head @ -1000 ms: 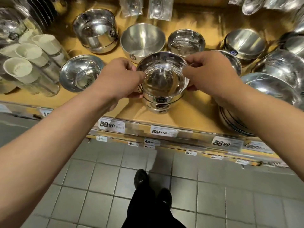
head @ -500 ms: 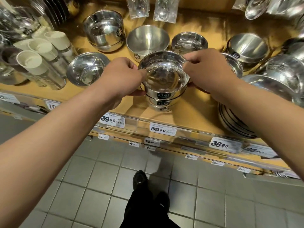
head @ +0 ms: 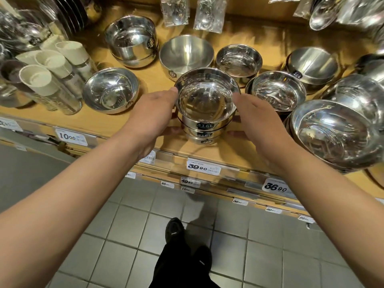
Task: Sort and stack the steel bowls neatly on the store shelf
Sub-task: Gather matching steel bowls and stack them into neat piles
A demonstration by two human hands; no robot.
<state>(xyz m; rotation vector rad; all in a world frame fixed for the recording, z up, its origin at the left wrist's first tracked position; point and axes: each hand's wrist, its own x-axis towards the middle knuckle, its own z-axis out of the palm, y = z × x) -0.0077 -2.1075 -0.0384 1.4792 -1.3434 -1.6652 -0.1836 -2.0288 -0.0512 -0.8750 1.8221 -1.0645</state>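
Hands flank the bowl stack (head: 204, 119): left hand (head: 152, 117) and right hand (head: 255, 121) spread, cupping its sides.

The floor (head: 128, 231) is made of grey square tiles with pale joints between them, and it looks a little glossy. Above it stands a store shelf (head: 128, 121) of light yellow wood, seen from above, with a wooden back wall (head: 259, 9) of the same colour. Along the front edge of the shelf run clear plastic strips with white price labels (head: 203, 167), and lower shelf edges below carry smaller labels. The light is warm and comes from above.
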